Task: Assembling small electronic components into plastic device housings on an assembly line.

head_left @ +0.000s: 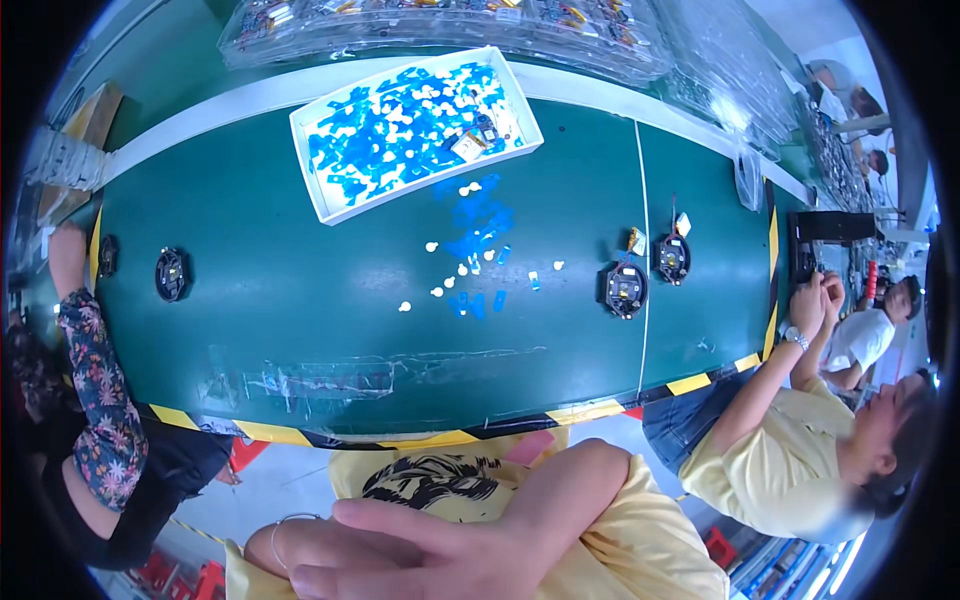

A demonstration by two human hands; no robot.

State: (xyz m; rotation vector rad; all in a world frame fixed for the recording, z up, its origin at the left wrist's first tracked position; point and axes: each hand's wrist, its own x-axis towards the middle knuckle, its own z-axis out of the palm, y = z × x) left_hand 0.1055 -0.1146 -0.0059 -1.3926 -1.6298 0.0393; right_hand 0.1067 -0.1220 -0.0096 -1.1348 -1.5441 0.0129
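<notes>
My right hand (440,548) is at the lower edge, in front of my body, its fingers stretched out toward the left and holding nothing. It lies across my left hand (325,545), whose wrist wears a thin bracelet and whose fingers are mostly hidden. Both hands are off the green table (300,310). On the table, a white open box (420,187) holds many blue and white small pieces. Blue film pieces (480,225) and small round white pieces (437,292) lie scattered in front of it. Round black device housings (625,290) with electronics inside stand at the right.
Another round black housing (172,274) lies at the left. Clear plastic trays (440,30) of parts stand beyond the white ledge. Yellow-black tape (440,438) marks the table edge. A co-worker in a yellow shirt (770,460) works at right; a flowered sleeve (95,370) is at left.
</notes>
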